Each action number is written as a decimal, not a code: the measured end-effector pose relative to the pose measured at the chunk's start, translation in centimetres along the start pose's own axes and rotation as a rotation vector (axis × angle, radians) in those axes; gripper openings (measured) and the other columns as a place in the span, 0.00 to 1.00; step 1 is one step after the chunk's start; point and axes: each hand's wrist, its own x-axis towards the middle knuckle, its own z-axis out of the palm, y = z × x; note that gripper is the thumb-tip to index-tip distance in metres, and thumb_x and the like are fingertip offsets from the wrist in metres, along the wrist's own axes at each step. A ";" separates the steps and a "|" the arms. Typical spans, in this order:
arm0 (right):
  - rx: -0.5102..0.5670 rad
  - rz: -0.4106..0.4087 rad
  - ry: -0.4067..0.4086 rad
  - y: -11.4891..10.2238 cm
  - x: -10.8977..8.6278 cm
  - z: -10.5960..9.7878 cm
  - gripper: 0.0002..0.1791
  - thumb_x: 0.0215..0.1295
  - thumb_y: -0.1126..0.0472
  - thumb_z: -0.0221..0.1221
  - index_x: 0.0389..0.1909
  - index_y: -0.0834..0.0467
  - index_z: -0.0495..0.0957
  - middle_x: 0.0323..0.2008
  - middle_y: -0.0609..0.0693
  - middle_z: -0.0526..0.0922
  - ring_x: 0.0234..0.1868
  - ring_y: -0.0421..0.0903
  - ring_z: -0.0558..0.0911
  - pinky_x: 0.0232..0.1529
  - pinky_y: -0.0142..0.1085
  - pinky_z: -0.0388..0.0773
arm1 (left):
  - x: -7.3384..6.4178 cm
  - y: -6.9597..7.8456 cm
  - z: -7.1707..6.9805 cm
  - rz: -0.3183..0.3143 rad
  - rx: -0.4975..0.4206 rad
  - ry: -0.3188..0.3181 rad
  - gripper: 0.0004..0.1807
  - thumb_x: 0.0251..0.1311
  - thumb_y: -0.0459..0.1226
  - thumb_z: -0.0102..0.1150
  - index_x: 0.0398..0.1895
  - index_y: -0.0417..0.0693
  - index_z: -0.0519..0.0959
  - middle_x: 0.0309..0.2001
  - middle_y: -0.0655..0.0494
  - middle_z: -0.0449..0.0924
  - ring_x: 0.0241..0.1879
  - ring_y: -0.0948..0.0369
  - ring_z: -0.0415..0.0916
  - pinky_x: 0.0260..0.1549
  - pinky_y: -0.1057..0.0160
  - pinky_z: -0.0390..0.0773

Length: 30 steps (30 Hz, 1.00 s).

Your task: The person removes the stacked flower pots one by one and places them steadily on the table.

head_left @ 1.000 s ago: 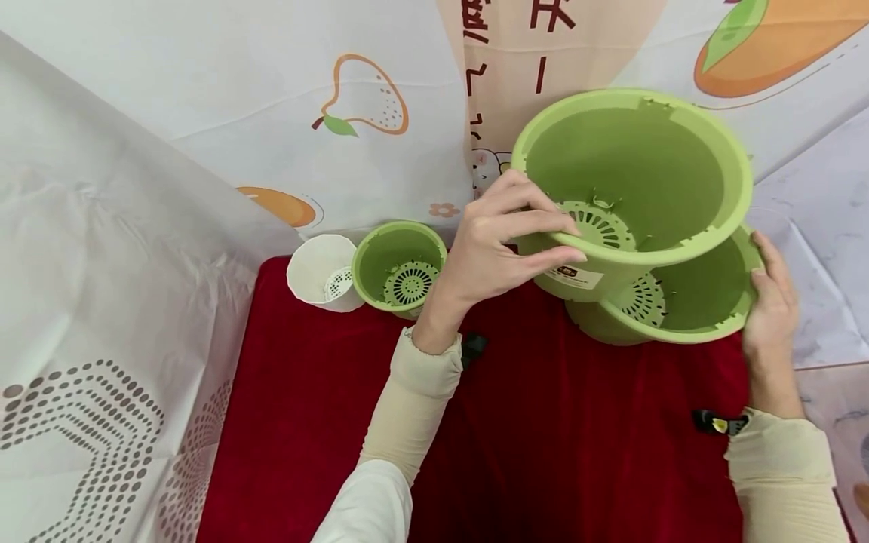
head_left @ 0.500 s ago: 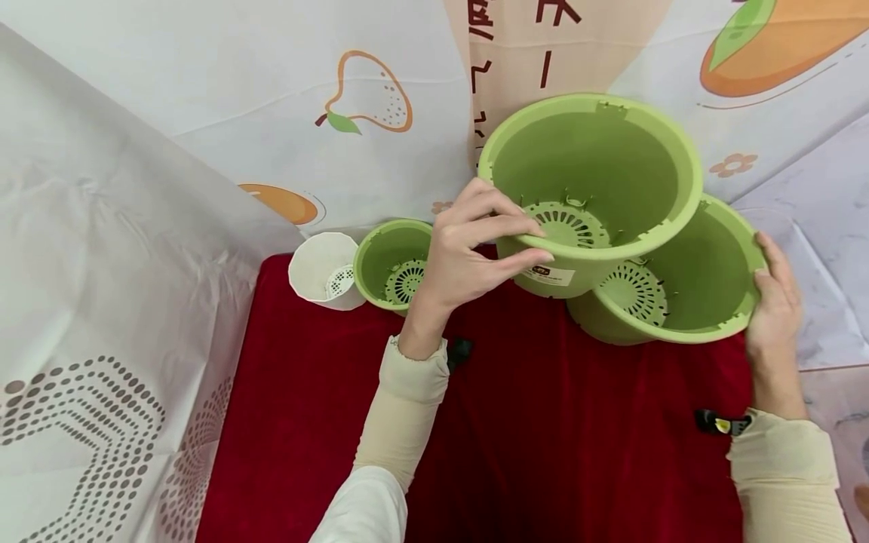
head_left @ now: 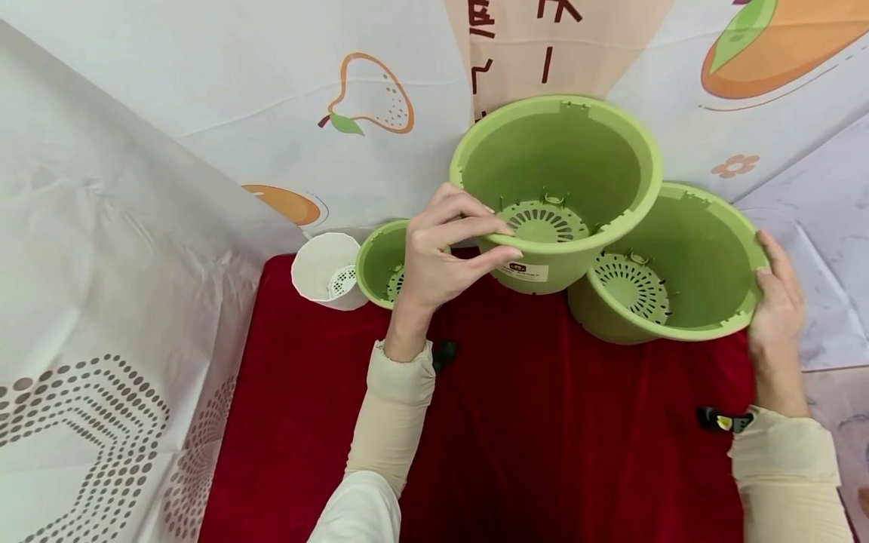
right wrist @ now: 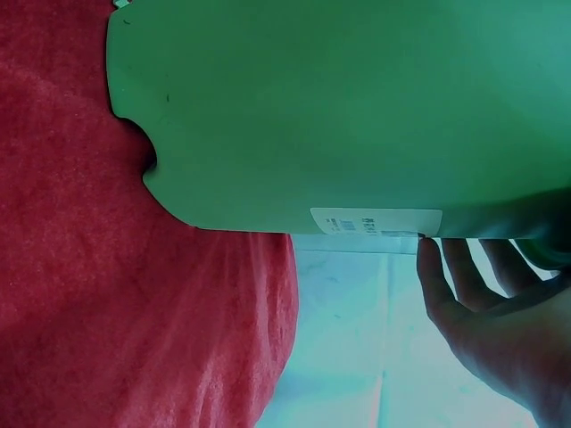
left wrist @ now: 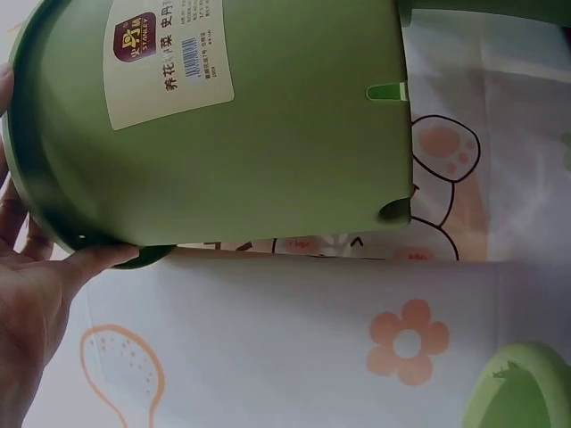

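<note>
My left hand (head_left: 434, 249) pinches the near-left rim of a large green flowerpot (head_left: 543, 170), thumb outside and fingertips inside. This pot is held up at the back, tilted so its slotted bottom shows; its side bears a paper label (left wrist: 169, 58). To its right a second large green flowerpot (head_left: 713, 279) stands on the red cloth, partly covered by the first. My right hand (head_left: 777, 309) holds that pot's right rim, its fingers (right wrist: 459, 272) along the outer wall.
On the left of the red cloth (head_left: 305, 422) stand a white pot (head_left: 315, 264) and a smaller green pot (head_left: 376, 260), partly hidden by my left hand. A printed fabric wall (head_left: 271, 128) rises close behind the pots.
My left hand has carried the labelled flowerpot leftward, off from over the second one, uncovering more of it. The right hand and its pot have hardly moved.
</note>
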 end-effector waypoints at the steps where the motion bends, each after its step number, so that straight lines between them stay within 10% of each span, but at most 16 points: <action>1: -0.012 -0.003 -0.002 0.0 0.0 0.0 0.26 0.77 0.65 0.37 0.72 0.55 0.67 0.74 0.48 0.63 0.63 0.42 0.70 0.55 0.22 0.70 | -0.1 0.0 0.0 -0.003 0.002 0.005 0.12 0.35 0.30 0.82 0.27 0.42 0.89 0.28 0.54 0.83 0.34 0.57 0.72 0.38 0.58 0.71; 11: 0.065 0.026 0.004 -0.1 0.0 -0.1 0.25 0.77 0.66 0.39 0.71 0.55 0.68 0.72 0.50 0.66 0.43 0.40 0.79 0.39 0.21 0.77 | -0.8 0.1 -0.8 -0.027 0.024 0.020 0.12 0.36 0.31 0.82 0.27 0.42 0.89 0.28 0.54 0.83 0.35 0.56 0.72 0.37 0.58 0.70; 30: 0.038 0.020 0.019 0.0 0.0 -0.1 0.25 0.77 0.65 0.40 0.71 0.54 0.69 0.72 0.49 0.66 0.46 0.39 0.78 0.42 0.20 0.76 | -4.3 -1.2 -0.1 -0.079 0.069 0.045 0.11 0.38 0.34 0.82 0.26 0.42 0.89 0.28 0.54 0.84 0.35 0.56 0.73 0.37 0.60 0.72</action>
